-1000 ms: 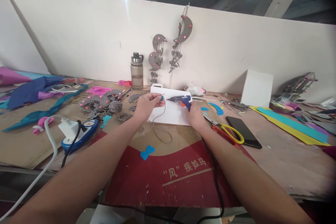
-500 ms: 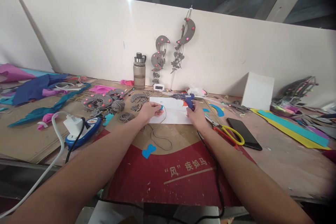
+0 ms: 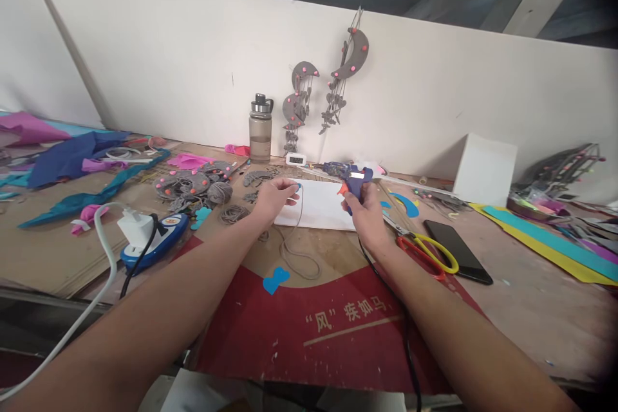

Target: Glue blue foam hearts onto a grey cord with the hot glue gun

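Observation:
My left hand (image 3: 279, 198) pinches a small blue piece (image 3: 299, 187) above the white sheet (image 3: 321, 206); fingers hide most of it. Grey yarn (image 3: 302, 207) hangs from there and loops onto the cardboard (image 3: 261, 251). My right hand (image 3: 365, 207) is wrapped round the handle of a blue glue gun (image 3: 345, 172) with an orange trigger, its nozzle pointing left. A blue felt cutout (image 3: 276, 280) lies nearer to me on the cardboard.
Scissors (image 3: 429, 254) and a black phone (image 3: 458, 251) lie right of my right hand. A power strip (image 3: 161, 238), grey yarn ball (image 3: 219, 192) and felt scraps (image 3: 87, 183) are at left. Behind stand a bottle (image 3: 261, 132) and small clock (image 3: 295, 159); moon ornaments (image 3: 355, 55) hang on the wall.
My right hand has closed round the glue gun's handle and turned it slightly towards me. My left hand still pinches the blue piece. The view has shifted slightly.

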`<move>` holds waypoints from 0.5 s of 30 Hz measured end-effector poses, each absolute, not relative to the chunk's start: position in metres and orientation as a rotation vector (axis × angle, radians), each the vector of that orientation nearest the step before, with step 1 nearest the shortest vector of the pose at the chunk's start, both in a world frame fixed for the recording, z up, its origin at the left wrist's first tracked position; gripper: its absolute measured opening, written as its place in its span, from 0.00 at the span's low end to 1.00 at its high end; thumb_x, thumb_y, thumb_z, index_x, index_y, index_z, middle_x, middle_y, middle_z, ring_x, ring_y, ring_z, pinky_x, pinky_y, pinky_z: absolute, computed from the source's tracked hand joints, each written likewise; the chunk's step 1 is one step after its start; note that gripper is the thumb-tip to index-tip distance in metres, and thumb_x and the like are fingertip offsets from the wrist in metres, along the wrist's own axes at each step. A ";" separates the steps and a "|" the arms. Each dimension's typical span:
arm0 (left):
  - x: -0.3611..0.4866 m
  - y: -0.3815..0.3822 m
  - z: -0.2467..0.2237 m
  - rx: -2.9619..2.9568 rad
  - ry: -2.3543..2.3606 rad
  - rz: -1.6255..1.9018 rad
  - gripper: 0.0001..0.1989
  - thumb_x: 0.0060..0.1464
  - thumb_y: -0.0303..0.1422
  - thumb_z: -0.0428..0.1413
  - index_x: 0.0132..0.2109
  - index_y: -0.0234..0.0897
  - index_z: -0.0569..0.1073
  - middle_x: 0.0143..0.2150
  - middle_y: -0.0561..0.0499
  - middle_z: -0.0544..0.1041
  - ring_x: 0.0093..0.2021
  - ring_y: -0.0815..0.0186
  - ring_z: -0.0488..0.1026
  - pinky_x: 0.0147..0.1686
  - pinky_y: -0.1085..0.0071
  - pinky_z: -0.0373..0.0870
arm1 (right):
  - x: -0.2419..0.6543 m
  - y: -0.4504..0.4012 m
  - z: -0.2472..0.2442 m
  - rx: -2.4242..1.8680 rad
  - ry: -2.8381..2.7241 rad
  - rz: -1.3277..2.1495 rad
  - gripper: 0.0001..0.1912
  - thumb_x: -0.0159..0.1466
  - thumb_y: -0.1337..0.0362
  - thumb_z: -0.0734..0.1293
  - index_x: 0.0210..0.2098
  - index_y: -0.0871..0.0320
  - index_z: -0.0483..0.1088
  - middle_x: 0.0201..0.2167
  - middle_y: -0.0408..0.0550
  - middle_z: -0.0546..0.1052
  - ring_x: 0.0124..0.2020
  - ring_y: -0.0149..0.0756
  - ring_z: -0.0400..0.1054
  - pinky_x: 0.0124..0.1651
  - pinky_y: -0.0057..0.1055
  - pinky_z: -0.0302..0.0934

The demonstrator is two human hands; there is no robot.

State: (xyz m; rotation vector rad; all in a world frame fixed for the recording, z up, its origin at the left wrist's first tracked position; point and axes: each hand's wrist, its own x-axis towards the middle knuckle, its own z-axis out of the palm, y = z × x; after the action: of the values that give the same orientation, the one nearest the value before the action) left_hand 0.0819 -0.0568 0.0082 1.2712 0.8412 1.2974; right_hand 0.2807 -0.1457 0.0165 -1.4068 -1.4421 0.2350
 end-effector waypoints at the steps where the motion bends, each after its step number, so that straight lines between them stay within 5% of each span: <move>1: 0.082 -0.056 0.008 1.311 0.835 1.331 0.09 0.44 0.33 0.65 0.31 0.32 0.75 0.28 0.50 0.76 0.26 0.68 0.75 0.25 0.73 0.71 | 0.277 -0.147 0.018 -1.366 -1.381 0.310 0.16 0.62 0.56 0.58 0.47 0.53 0.54 0.41 0.48 0.73 0.31 0.33 0.71 0.34 0.33 0.67; 5: 0.081 -0.054 0.009 1.372 0.795 1.434 0.09 0.46 0.34 0.63 0.32 0.32 0.76 0.28 0.50 0.77 0.27 0.69 0.75 0.28 0.72 0.73 | 0.265 -0.155 0.023 -1.333 -1.315 0.501 0.12 0.59 0.59 0.63 0.41 0.55 0.61 0.28 0.42 0.74 0.27 0.33 0.71 0.33 0.32 0.66; 10: 0.082 -0.062 0.019 1.252 0.709 1.433 0.10 0.46 0.33 0.63 0.33 0.31 0.74 0.27 0.49 0.77 0.28 0.67 0.76 0.34 0.67 0.75 | 0.258 -0.163 0.028 -1.216 -1.374 0.594 0.14 0.60 0.61 0.61 0.44 0.58 0.64 0.48 0.52 0.75 0.30 0.30 0.72 0.30 0.30 0.67; 15: 0.084 -0.071 0.028 1.148 0.668 1.360 0.12 0.44 0.33 0.66 0.33 0.30 0.73 0.28 0.49 0.77 0.29 0.67 0.77 0.34 0.67 0.74 | 0.256 -0.169 0.031 -1.311 -1.535 0.463 0.12 0.62 0.61 0.60 0.42 0.58 0.68 0.33 0.46 0.75 0.26 0.29 0.67 0.28 0.27 0.62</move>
State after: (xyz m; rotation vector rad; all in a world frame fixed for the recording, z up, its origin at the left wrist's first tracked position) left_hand 0.0845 -0.0709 0.0278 1.1484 0.6678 1.3605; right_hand 0.2563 -0.1692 0.0314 -1.3112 -1.5353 0.4630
